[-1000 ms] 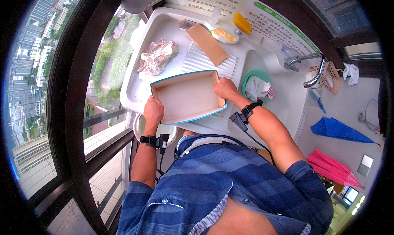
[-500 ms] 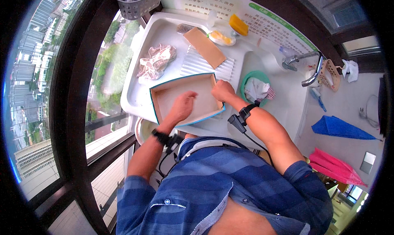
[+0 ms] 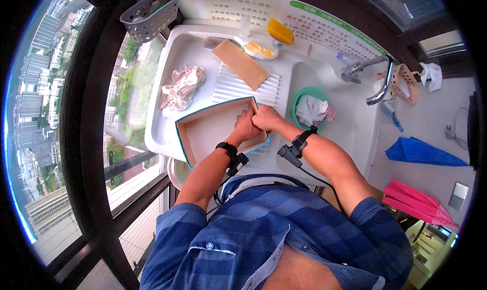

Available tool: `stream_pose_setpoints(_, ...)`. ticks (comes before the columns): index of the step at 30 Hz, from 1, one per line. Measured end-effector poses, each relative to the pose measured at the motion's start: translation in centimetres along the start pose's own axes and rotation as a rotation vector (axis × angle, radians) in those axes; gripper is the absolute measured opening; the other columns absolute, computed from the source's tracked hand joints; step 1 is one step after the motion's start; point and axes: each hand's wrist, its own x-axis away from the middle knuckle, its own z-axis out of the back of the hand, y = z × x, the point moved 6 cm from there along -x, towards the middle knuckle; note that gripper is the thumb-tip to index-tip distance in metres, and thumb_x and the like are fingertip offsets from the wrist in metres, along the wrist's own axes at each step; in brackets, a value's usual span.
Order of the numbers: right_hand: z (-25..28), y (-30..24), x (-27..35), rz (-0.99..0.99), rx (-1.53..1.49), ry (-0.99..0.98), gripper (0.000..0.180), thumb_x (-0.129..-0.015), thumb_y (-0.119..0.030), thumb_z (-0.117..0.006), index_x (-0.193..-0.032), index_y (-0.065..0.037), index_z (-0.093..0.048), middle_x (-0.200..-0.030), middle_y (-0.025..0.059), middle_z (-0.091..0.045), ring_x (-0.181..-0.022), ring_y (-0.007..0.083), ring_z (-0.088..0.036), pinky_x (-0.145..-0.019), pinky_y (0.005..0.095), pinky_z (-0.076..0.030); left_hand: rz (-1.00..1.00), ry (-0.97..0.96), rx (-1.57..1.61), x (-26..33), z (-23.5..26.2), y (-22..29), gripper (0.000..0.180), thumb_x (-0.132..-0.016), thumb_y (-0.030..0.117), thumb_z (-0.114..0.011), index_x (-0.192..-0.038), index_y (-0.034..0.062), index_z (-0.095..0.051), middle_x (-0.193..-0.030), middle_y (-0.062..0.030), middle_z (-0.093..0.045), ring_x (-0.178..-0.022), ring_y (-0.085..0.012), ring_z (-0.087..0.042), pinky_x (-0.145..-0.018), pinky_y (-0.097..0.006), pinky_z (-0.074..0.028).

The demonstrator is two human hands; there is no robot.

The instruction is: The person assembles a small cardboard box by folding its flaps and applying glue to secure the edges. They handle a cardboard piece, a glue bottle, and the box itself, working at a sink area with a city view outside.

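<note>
On white sink counter (image 3: 187, 51) by window (image 3: 129, 92) (green basin (image 3: 294, 110) near): right grip (image 3: 268, 118) holding box (image 3: 208, 135), left grip (image 3: 246, 126) unclear.

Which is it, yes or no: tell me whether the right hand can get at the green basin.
Probably yes: the green basin stands just beside the right hand, nothing visible between them, though that hand is busy at the box.
</note>
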Motion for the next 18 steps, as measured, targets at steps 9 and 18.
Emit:
stream_pose_setpoints(9,-0.1,0.0,-0.3,0.037,0.039,-0.049,0.039,-0.072,-0.018,-0.051,-0.088,0.013,-0.067,-0.091,0.0380,-0.063,-0.090,0.0466,-0.065,-0.085,0.0490,-0.051,-0.009,-0.014,0.001,-0.2,0.1,0.0,0.105,-0.064,0.041,-0.083,-0.144,-0.0003,-0.029,-0.111,-0.0259,-0.060,-0.103,-0.0427,-0.058,-0.088,-0.050,-0.048)
stream_pose_setpoints(18,-1.0,0.5,-0.9,0.067,0.097,-0.055,0.034,-0.073,-0.018,-0.053,-0.084,0.010,-0.068,-0.090,0.0352,-0.064,-0.087,0.0467,-0.065,-0.082,0.0488,-0.052,-0.091,0.069,0.095,0.5,1.4,1.2,0.064,-0.065,0.034,-0.083,-0.114,0.0076,-0.053,-0.104,-0.0211,-0.065,-0.097,-0.0454,-0.059,-0.083,-0.053,-0.049)
